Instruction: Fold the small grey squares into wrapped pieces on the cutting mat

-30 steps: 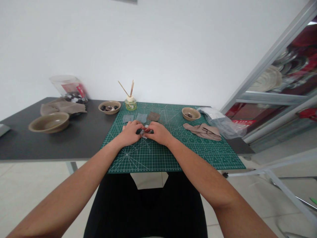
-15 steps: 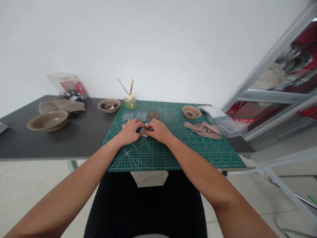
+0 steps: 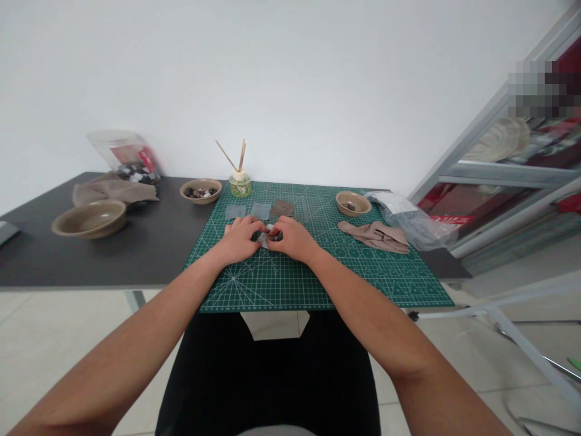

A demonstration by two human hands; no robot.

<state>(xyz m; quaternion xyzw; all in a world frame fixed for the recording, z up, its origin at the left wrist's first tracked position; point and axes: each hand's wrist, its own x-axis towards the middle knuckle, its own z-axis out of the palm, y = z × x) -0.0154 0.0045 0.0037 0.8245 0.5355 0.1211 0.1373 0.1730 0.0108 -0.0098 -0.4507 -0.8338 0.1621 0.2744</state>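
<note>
My left hand [image 3: 240,239] and my right hand [image 3: 296,238] meet over the green cutting mat [image 3: 318,284]. Between them is a small light-grey cloth piece [image 3: 264,241], pinched by the fingers of both hands. The fingers hide much of it, so whether something lies inside cannot be made out. Just beyond my fingertips, two grey-blue cloth squares [image 3: 235,211] and a brown cloth square [image 3: 283,208] lie in a row on the mat.
Left on the dark table stand a large brown bowl [image 3: 91,227], a bowl of stones [image 3: 201,200] and a clear jar [image 3: 124,148]. A reed diffuser [image 3: 240,183] stands at the back. Rightward are a small bowl [image 3: 361,209], a brown cloth [image 3: 379,237] and a plastic bag [image 3: 408,224].
My hands stay at the same spot, their fingers shifting slightly on the grey cloth piece. The whole view has moved a little; the things on the table have not.
</note>
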